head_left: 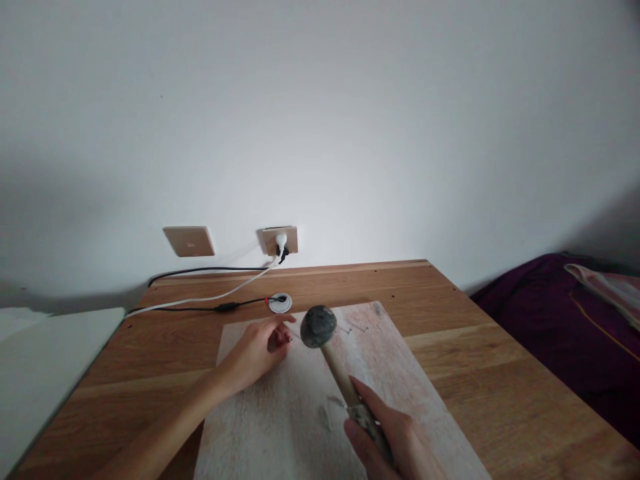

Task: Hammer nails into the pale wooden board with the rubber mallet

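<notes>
A mallet with a dark, rounded head (319,327) and a pale wooden handle is gripped low on its handle by my right hand (393,437). Its head hangs above the far part of a whitish, worn board (270,413). Just left of the head is my left hand (265,343), index finger stretched out and the other fingers loosely bent, with no object visible in it. A thin grey line shows between these fingertips and the mallet head; I cannot tell if it is a nail or a shadow. Two small nails (350,331) stand in the board to the right. Another nail (343,404) shows beside the handle.
The board lies on a wooden tabletop (450,373) against a white wall. Behind it are a round cable grommet (280,303), black and white cables (215,298), and a wall socket (273,240) with plugs. Purple fabric (540,313) lies beyond the right edge.
</notes>
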Available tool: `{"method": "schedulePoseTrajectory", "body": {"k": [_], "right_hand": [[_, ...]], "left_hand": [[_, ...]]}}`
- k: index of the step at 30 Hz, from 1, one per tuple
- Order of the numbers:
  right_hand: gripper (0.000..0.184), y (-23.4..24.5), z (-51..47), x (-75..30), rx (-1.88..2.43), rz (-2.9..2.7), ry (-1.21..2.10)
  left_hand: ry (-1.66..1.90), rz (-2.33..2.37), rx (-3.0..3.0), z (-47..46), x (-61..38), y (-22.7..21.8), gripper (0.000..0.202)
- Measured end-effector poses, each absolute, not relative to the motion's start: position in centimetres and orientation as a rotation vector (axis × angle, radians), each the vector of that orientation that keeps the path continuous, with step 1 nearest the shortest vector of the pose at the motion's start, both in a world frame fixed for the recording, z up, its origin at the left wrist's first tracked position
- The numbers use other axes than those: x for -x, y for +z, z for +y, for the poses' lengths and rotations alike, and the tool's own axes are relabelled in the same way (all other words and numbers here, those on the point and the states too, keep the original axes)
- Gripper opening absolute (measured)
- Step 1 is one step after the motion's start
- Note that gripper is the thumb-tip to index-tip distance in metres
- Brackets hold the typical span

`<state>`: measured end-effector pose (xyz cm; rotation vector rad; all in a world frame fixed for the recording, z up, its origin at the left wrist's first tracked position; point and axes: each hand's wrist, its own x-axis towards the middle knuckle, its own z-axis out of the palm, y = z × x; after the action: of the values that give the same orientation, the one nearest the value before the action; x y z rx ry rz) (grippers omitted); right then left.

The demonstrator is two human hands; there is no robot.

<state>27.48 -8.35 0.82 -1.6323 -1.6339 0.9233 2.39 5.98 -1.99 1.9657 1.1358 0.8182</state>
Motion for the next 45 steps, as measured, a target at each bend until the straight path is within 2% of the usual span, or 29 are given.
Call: {"method": "schedulePoseTrajectory", "body": {"k": [4,6,9,15,22,29,34,39,45], "right_hand": [[0.055,1.8,-7.2,-26.0,1.556,-1.672,1.038],[0.053,1.9,-6.9,-25.6,1.543,-1.686,1.068],[0.052,1.7,-6.8,-25.3,1.55,-1.709,1.058],[0.057,1.4,-6.8,-25.1,1.552,-1.773,1.067],[0.055,0.6,-6.8,-25.2,1.521,-1.834,1.049],[0.061,0.3,-6.8,-25.3,1.534,-1.827,1.055],[0.056,-0.3,-7.0,-25.6,1.524,-1.86,0.987],[0.061,-0.7,-7.1,-25.7,1.498,-1.883,1.005],[0.055,-0.6,-7.1,-25.3,1.5,-1.856,0.962]], "left_hand": [[0.827,1.105,-1.973,5.9,-2.3,-2.1,0.009],[0.836,1.112,-1.973,5.9,-2.3,-2.1,0.008],[0.829,1.113,-1.965,5.9,-2.3,-2.0,0.013],[0.833,1.125,-1.951,5.9,-2.2,-2.1,0.038],[0.834,1.138,-1.982,5.9,-2.1,-1.9,0.041],[0.857,1.153,-1.988,5.8,-2.1,-2.0,0.046],[0.852,1.156,-1.979,5.7,-2.1,-2.0,0.048],[0.848,1.145,-2.004,5.7,-2.0,-1.6,0.049],[0.859,1.108,-2.037,5.7,-2.0,-1.5,0.053]]}}
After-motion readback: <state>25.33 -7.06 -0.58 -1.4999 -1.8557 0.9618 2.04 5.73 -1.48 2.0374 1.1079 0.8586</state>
